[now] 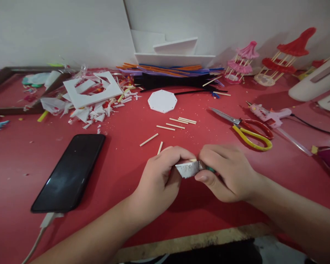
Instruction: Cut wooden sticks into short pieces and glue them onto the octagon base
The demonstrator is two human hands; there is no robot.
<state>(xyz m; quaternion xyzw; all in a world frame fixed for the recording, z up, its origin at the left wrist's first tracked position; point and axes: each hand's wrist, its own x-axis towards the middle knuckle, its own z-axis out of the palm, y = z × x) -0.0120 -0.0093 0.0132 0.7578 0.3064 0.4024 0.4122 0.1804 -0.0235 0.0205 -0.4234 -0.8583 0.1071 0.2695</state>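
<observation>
My right hand (pixel 228 174) is closed round the green handle of a small knife. The knife's short, worn blade (pixel 187 169) points left, toward my left hand (pixel 165 174). My left hand is curled closed on a small pale wooden stick, of which only a bit (pixel 193 160) shows just above the blade. Whether the blade touches the stick I cannot tell. Beyond my hands several short wooden sticks (pixel 175 125) lie loose on the red tabletop (pixel 121 176), one partly behind my left hand. Farther back lies a white octagonal board (pixel 162 101) with small holes near its edge.
Scissors (pixel 238 123) and a pink glue gun (pixel 272 115) lie to the right. At left is a black phone (pixel 71 172) on a cable. Foam scraps (pixel 96 110), pipe cleaners (pixel 165 69) and two small stick models, pink (pixel 240 64) and red (pixel 280 66), stand or lie at the back.
</observation>
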